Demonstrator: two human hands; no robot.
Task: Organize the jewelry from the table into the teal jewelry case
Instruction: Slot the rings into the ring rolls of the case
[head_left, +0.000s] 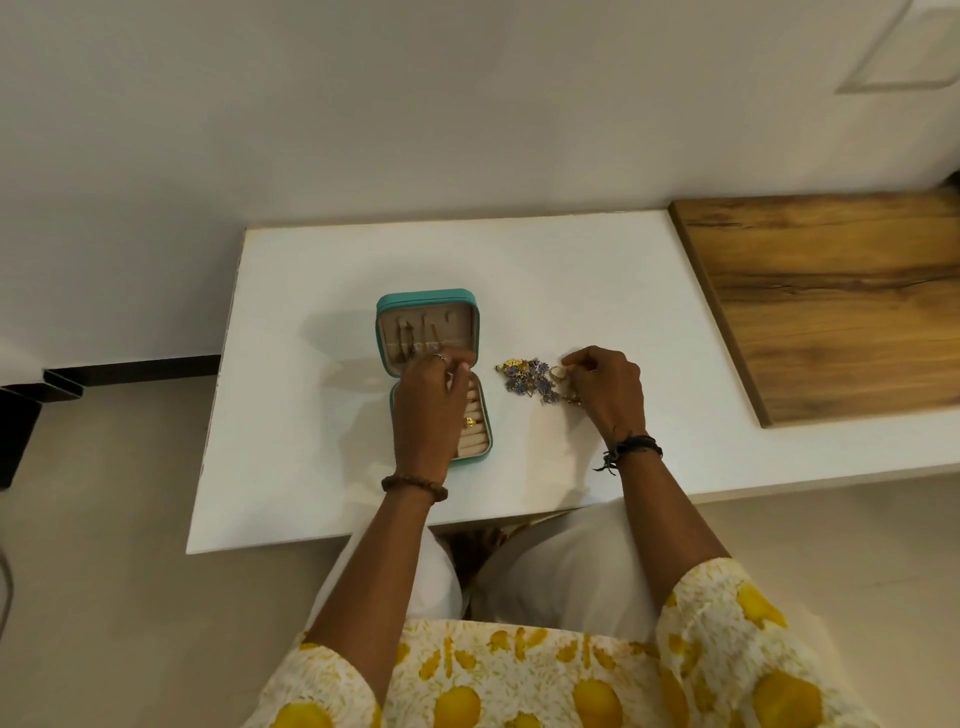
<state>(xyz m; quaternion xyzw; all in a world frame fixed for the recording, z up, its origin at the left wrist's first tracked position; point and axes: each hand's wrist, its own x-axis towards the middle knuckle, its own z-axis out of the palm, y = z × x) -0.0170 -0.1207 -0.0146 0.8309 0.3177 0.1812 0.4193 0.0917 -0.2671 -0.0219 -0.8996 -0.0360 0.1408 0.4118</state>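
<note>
Head view: both hands work over a white table (332, 312).
Right hand (608, 389): fingers curled at the right edge of the jewelry pile (532, 379), pinching what looks like a gold ring; the piece is too small to name for sure.
Left hand (428, 410): lies over the open case (431, 299), fingertips curled near the hinge; whether it pinches anything, I cannot tell.
Pile: a tangle of purple and gold pieces on the table just right of the case, touching the right fingers.
Handling: I judge the pieces light, small, hard and slippery, and likely to snag one another; best taken one at a time by a ring band or a hook, with a fingertip pinch, lifting slowly so nothing drags along.
Case lid: beige lining, several thin pieces hang there.
Case base: beige ring rolls with at least one gold ring seated; the left hand hides most of it.
</note>
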